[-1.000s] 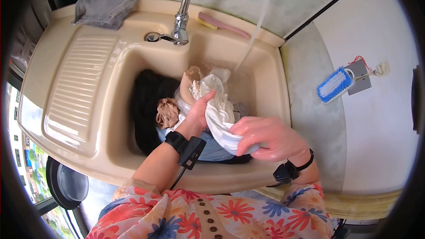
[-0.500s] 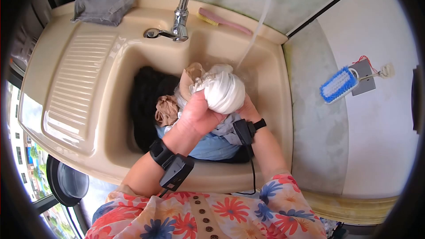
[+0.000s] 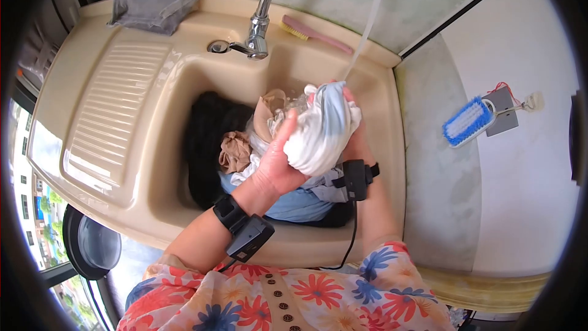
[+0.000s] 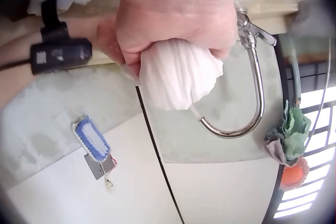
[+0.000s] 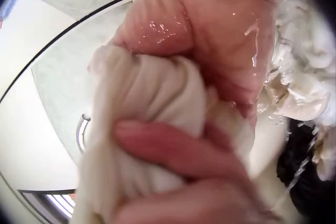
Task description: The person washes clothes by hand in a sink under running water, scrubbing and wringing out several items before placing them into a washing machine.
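A wet white cloth with a pale blue stripe [image 3: 321, 132] is bunched up between both hands above the sink's right part. My left hand [image 3: 278, 162] holds its lower left side, thumb up along it. My right hand [image 3: 356, 135] grips the cloth from the right, partly hidden behind it. The left wrist view shows the white bundle [image 4: 178, 74] under my left hand [image 4: 176, 19]. In the right wrist view, fingers press into the folds of the cloth [image 5: 152, 87] beside a wet palm. A thin water stream [image 3: 365, 40] falls behind the cloth.
The beige sink [image 3: 392, 165] holds black cloth [image 3: 211, 141], a brown cloth [image 3: 234, 152] and light blue cloth [image 3: 297, 205]. A chrome faucet [image 3: 258, 27], a pink brush [image 3: 318, 35] and a grey cloth [image 3: 153, 9] are along the back. A blue-white brush [image 3: 468, 121] hangs on the wall.
The right hand came from the cloth's lower end round to its right side, and the cloth was gathered into a bundle. Both hands then raised and turned it, bringing the pale blue part into view.
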Available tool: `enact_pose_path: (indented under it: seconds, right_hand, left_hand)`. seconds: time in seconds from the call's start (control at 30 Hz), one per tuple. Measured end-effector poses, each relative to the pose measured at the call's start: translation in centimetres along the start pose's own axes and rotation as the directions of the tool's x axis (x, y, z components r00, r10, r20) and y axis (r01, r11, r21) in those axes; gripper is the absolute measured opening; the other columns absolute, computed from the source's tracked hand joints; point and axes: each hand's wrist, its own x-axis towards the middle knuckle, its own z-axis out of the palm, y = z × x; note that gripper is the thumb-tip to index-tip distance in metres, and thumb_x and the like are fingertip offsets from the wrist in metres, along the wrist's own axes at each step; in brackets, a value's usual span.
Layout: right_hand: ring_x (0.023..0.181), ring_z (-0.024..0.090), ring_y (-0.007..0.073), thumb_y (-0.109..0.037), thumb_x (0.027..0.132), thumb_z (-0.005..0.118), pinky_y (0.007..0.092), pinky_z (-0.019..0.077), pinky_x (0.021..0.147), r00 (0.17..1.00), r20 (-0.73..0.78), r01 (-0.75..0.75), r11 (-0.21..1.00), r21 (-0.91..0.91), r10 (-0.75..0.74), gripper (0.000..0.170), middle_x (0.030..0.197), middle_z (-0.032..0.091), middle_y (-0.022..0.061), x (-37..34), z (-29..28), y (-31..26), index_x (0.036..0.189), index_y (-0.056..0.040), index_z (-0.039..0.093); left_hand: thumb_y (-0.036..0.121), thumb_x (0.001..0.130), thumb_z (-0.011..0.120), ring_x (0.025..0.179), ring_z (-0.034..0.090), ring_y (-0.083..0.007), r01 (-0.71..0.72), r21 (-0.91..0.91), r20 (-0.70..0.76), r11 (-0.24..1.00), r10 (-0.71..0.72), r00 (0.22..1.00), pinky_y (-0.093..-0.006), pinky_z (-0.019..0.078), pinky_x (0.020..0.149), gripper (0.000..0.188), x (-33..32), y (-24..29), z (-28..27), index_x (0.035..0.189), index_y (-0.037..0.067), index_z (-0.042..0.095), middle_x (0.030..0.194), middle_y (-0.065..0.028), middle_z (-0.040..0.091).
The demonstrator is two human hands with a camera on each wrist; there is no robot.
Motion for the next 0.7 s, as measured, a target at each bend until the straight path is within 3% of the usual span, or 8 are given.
enact_pose_path:
  seconds: [0.13, 0.23, 0.27, 0.33, 0.47, 0.53, 0.6, 0.7]
  right_hand:
    - [0.066, 0.056, 0.0098, -0.023, 0.08, 0.062, 0.0226, 0.0445, 0.06, 0.988, -0.144, -0.133, 0.793, -0.594, 0.058, 0.02, 0.076, 0.059, 0.0007, 0.6, 0.7, 0.0, 0.085, -0.004, 0.059]
    - [0.073, 0.061, 0.0185, -0.026, 0.076, 0.064, 0.0287, 0.0477, 0.065, 0.971, -0.228, -0.222, 0.618, -0.754, 0.07, 0.028, 0.082, 0.063, 0.008, 1.2, -2.3, 2.3, 0.087, -0.0005, 0.06]
    - [0.073, 0.061, 0.0185, -0.026, 0.076, 0.064, 0.0287, 0.0477, 0.065, 0.971, -0.229, -0.222, 0.619, -0.753, 0.07, 0.028, 0.082, 0.063, 0.008, 1.8, -4.4, 3.4, 0.087, -0.0005, 0.06]
    - [0.074, 0.059, 0.0165, -0.027, 0.071, 0.068, 0.0288, 0.0477, 0.066, 0.981, -0.105, -0.111, -0.025, -0.994, -0.165, 0.039, 0.08, 0.062, 0.0083, 2.8, -7.4, 5.4, 0.091, 0.0041, 0.056]
    - [0.074, 0.06, 0.02, -0.031, 0.068, 0.069, 0.0304, 0.0477, 0.068, 0.97, -0.129, -0.195, -0.339, -0.921, -0.208, 0.046, 0.078, 0.063, 0.009, 2.8, -6.3, 6.6, 0.094, 0.005, 0.056]
    - [0.084, 0.06, 0.0226, -0.034, 0.075, 0.064, 0.034, 0.048, 0.07, 0.964, -0.214, -0.25, -0.254, -0.934, -0.16, 0.049, 0.09, 0.063, 0.0085, 2.7, -5.2, 6.3, 0.111, -0.0021, 0.053]
    - [0.098, 0.056, 0.0256, -0.04, 0.083, 0.055, 0.0371, 0.047, 0.077, 0.979, -0.183, -0.201, 0.258, -0.945, 0.092, 0.058, 0.112, 0.057, 0.0094, 1.8, -4.1, 4.2, 0.13, -0.011, 0.038]
    - [0.101, 0.053, 0.0237, -0.054, 0.083, 0.05, 0.0341, 0.0476, 0.078, 0.945, -0.21, -0.315, 0.52, -0.794, 0.25, 0.075, 0.125, 0.046, 0.0117, 0.1, -2.0, -0.8, 0.136, -0.0073, 0.025]
  left_hand:
    - [0.03, 0.081, 0.063, 0.101, 0.056, -0.0235, 0.032, 0.511, -0.05, 0.859, -0.008, 0.999, -0.0392, 0.0434, 0.089, 0.048, 0.3, 0.7, -1.8, 0.119, 0.004, 0.048, 0.114, -0.0105, 0.056]
    - [0.028, 0.075, 0.065, 0.095, 0.059, -0.0272, 0.026, 0.978, -0.046, 0.207, 0.093, 0.995, -0.0372, 0.0461, 0.082, 0.057, 1.5, 1.5, -3.5, 0.118, -0.003, 0.045, 0.103, -0.016, 0.06]
    - [0.028, 0.075, 0.065, 0.095, 0.059, -0.0272, 0.027, 0.978, -0.047, 0.206, 0.092, 0.995, -0.0372, 0.0461, 0.082, 0.057, 1.6, 1.5, -3.1, 0.118, -0.003, 0.045, 0.103, -0.016, 0.06]
    - [0.035, 0.067, 0.069, 0.09, 0.061, -0.032, 0.398, 0.747, -0.228, -0.533, 0.356, 0.906, -0.0368, 0.0476, 0.078, 0.074, 1.6, 1.2, -2.2, 0.117, -0.01, 0.039, 0.095, -0.0218, 0.061]
    - [0.036, 0.065, 0.068, 0.09, 0.06, -0.0326, 0.454, 0.613, -0.23, -0.646, 0.404, 0.886, -0.035, 0.048, 0.077, 0.081, 1.9, 1.5, -3.8, 0.119, -0.014, 0.034, 0.094, -0.0236, 0.06]
    - [0.034, 0.067, 0.067, 0.09, 0.06, -0.0311, 0.384, 0.753, -0.219, -0.534, 0.346, 0.912, -0.0346, 0.0476, 0.078, 0.075, 2.1, 2.7, -5.3, 0.119, -0.011, 0.037, 0.096, -0.0216, 0.06]
    - [0.033, 0.07, 0.066, 0.091, 0.06, -0.0296, 0.314, 0.866, -0.206, -0.388, 0.296, 0.933, -0.0342, 0.0473, 0.08, 0.069, 1.7, 3.2, -5.7, 0.12, -0.007, 0.04, 0.097, -0.0195, 0.061]
    - [0.033, 0.082, 0.054, 0.086, 0.06, -0.0278, 0.108, 0.602, -0.161, 0.792, -0.012, 0.987, -0.0347, 0.0496, 0.074, 0.043, -0.1, 2.9, -2.6, 0.114, 0.004, 0.052, 0.096, -0.017, 0.06]
